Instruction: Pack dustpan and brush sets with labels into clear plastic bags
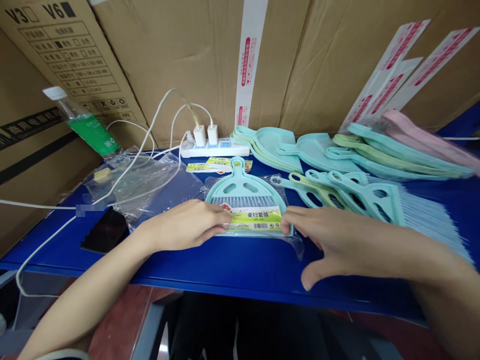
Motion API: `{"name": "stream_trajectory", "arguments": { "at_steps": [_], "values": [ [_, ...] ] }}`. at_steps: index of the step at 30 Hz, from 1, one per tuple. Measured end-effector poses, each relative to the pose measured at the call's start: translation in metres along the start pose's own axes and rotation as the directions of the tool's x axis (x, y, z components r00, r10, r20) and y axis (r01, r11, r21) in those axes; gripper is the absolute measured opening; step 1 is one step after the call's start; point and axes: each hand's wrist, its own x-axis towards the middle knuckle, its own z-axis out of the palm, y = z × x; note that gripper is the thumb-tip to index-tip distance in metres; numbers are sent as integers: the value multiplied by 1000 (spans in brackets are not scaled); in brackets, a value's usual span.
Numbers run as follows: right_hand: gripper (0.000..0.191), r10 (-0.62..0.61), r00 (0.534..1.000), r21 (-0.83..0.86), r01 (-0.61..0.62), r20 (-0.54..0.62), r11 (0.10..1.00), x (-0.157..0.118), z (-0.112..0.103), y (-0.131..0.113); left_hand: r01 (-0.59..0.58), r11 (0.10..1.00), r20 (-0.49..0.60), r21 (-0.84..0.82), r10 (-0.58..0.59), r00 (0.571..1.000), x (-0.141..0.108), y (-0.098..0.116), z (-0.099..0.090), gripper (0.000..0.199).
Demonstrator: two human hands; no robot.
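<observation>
A light-blue dustpan with a brush on it lies on the blue table in clear plastic, handle pointing away. Across its lower part is a yellow-green label card. My left hand has its fingers pressed together on the left end of the card. At the right edge of the pack my right hand touches with its fingertips, its thumb spread apart over the table. Right of the pack are several brushes in blue and green.
Several dustpans lie at the back right. A white power strip with chargers and cables, loose cards, plastic bags, a bottle and a black object are behind and left. Cardboard boxes wall the back.
</observation>
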Motion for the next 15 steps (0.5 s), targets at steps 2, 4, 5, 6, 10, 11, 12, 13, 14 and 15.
{"name": "stream_trajectory", "arguments": {
  "at_steps": [2,4,5,6,10,11,12,13,14,15],
  "values": [
    [31,-27,1000,-20,27,-14,999,0,2,1,26,999,-3,26,-26,1000,1,1,1,19],
    [19,-55,997,-26,54,-48,998,1,4,2,53,997,-2,51,-53,999,1,2,1,19],
    [21,-66,996,-26,64,-63,998,2,5,2,59,996,1,61,-59,998,2,3,2,19],
    [24,-71,995,-24,69,-76,997,3,6,2,63,995,2,72,-64,998,2,4,2,18],
    [29,-45,994,-5,45,-99,999,5,7,0,84,988,1,133,-85,996,4,6,4,16],
    [29,-37,994,-3,37,-100,999,6,7,0,93,986,-1,141,-94,996,4,6,4,15],
    [28,-29,995,-5,29,-98,1000,6,7,-1,102,984,-2,143,-103,995,4,7,4,15],
    [28,-20,995,-10,19,-97,1000,7,7,-1,112,984,-4,139,-113,994,5,7,5,14],
    [26,-7,995,-15,5,-97,1000,7,7,0,119,984,-4,130,-119,993,5,7,5,13],
    [25,10,995,-18,-12,-96,1000,7,8,0,126,985,-3,119,-126,992,5,7,5,12]
  ]
}}
